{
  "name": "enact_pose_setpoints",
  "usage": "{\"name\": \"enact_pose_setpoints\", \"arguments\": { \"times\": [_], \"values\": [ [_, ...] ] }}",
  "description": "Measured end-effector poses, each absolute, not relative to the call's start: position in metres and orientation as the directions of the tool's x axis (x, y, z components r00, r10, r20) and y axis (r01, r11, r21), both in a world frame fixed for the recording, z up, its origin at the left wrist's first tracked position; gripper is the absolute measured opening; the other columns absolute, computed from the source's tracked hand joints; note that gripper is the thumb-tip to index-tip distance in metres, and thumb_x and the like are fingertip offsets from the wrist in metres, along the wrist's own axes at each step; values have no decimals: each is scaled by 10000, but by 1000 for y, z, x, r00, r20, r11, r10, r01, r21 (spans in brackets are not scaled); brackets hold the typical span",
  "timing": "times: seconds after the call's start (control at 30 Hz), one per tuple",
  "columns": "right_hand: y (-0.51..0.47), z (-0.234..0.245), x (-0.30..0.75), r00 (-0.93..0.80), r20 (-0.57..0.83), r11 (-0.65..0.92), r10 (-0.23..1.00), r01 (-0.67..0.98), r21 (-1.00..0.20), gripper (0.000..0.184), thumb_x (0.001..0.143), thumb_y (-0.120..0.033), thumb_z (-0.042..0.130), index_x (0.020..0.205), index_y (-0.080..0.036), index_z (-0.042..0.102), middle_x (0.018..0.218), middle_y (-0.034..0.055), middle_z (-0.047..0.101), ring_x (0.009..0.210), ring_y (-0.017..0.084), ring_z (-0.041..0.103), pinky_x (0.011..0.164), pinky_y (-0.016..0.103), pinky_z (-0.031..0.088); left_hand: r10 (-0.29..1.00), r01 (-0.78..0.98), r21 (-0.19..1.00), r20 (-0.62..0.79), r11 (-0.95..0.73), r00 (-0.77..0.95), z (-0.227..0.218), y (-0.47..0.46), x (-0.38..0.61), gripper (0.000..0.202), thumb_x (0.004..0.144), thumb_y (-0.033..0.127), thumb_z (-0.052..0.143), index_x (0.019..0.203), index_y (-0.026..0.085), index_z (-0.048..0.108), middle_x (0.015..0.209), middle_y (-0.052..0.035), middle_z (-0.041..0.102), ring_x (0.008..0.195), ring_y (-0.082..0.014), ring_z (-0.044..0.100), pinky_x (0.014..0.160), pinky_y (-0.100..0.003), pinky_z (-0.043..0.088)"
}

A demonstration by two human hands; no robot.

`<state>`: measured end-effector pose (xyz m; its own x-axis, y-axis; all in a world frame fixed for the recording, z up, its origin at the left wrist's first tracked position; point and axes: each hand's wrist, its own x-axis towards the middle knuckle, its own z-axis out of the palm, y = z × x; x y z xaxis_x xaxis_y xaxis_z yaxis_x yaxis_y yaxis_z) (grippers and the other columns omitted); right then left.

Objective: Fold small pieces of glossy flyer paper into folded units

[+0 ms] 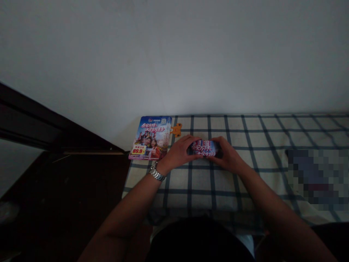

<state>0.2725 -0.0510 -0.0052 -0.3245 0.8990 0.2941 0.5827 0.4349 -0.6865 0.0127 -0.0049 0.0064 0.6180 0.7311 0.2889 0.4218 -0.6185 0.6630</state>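
Note:
My left hand [183,151], with a metal watch [157,172] at its wrist, curls around the left end of a small printed rectangle [204,148]. Around the other end my right hand [227,155] closes in the same way, thumb and fingers on opposite edges. The rectangle has dark ends and pink-white lettering like that on the flyers; whether it is a folded flyer or a lit screen I cannot tell. A stack of colourful flyers [149,136] lies left of my hands. Beside it is an orange bear-shaped piece [176,130].
A checked cloth [253,127] covers the surface, which meets a pale wall [191,58] at the back. At the right lies a blurred-out patch [317,178]. Dark wooden furniture or trim [49,123] runs along the left, above a dark floor [73,193].

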Motion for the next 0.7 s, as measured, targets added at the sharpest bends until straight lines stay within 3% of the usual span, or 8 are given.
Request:
{"name": "enact_pose_setpoints", "arguments": {
  "times": [0.7],
  "values": [
    [-53, -2, 267, -311, 277, 409, 909, 545, -732, 519, 898, -351, 727, 1328, -258, 452, 1158, 102, 556, 936, 257, 605, 729, 391, 568, 742, 424, 657, 324, -623, 587, 10, -11, 19, 572, 882, 507, 755, 1346, 244, 549, 1241, -97, 639, 1139, -284, 626, 992, -471, 537]
  ]
}}
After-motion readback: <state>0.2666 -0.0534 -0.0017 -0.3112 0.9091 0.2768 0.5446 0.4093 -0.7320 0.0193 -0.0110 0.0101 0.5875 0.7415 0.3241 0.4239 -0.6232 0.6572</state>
